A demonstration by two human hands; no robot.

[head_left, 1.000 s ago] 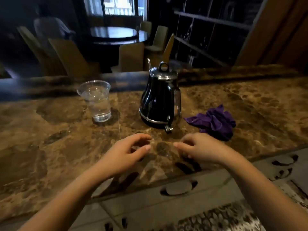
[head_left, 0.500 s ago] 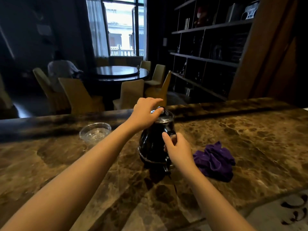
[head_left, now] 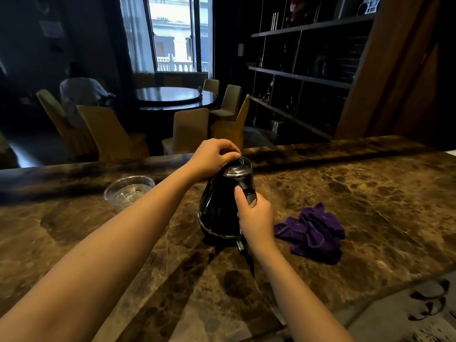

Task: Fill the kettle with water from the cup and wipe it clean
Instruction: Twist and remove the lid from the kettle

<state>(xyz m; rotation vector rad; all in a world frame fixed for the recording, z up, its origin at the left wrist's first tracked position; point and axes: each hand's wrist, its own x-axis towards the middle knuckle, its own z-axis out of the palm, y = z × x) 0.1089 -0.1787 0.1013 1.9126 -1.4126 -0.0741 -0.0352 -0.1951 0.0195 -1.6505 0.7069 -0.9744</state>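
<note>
A black kettle (head_left: 218,211) with a chrome lid (head_left: 240,169) stands upright on the brown marble counter (head_left: 370,218). My left hand (head_left: 212,155) rests on top of it, fingers pinched around the lid's knob. My right hand (head_left: 255,217) is wrapped around the kettle's handle on its near right side. A clear plastic cup (head_left: 128,191) holding water stands to the kettle's left, partly hidden behind my left forearm. A crumpled purple cloth (head_left: 313,233) lies on the counter to the kettle's right.
The counter's far edge has a raised ledge (head_left: 320,149). Beyond it are a round dark table (head_left: 172,96), several covered chairs, a seated person (head_left: 79,92) and shelving (head_left: 308,77). The near counter edge runs along the lower right.
Both hands rose from the near counter onto the kettle: left to the lid knob, right onto the handle. My view lifted and moved closer. Since half a second ago the grips look firmer.
</note>
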